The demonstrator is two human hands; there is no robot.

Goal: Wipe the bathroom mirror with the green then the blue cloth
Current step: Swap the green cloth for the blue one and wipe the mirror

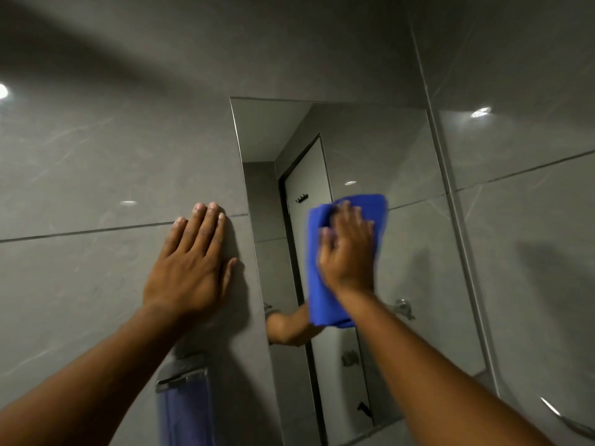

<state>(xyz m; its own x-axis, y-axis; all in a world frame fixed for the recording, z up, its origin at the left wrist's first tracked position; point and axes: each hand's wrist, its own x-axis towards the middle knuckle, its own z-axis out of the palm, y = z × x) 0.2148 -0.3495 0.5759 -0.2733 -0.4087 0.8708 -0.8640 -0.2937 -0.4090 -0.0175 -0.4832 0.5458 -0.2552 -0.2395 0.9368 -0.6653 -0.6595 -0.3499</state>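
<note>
The tall frameless bathroom mirror (412, 252) hangs on the grey tiled wall, right of centre. My right hand (347, 249) presses a folded blue cloth (318, 291) flat against the glass near its middle; the cloth hangs down below my palm and shows above my fingers. My left hand (190, 265) lies flat on the wall tile just left of the mirror's edge, fingers together and pointing up, holding nothing. The green cloth is not in view.
A metal towel holder (183, 378) with a bluish towel hanging from it is mounted on the wall below my left forearm. A wall corner (450, 188) runs along the mirror's right edge. A chrome fitting (570, 420) shows at the lower right.
</note>
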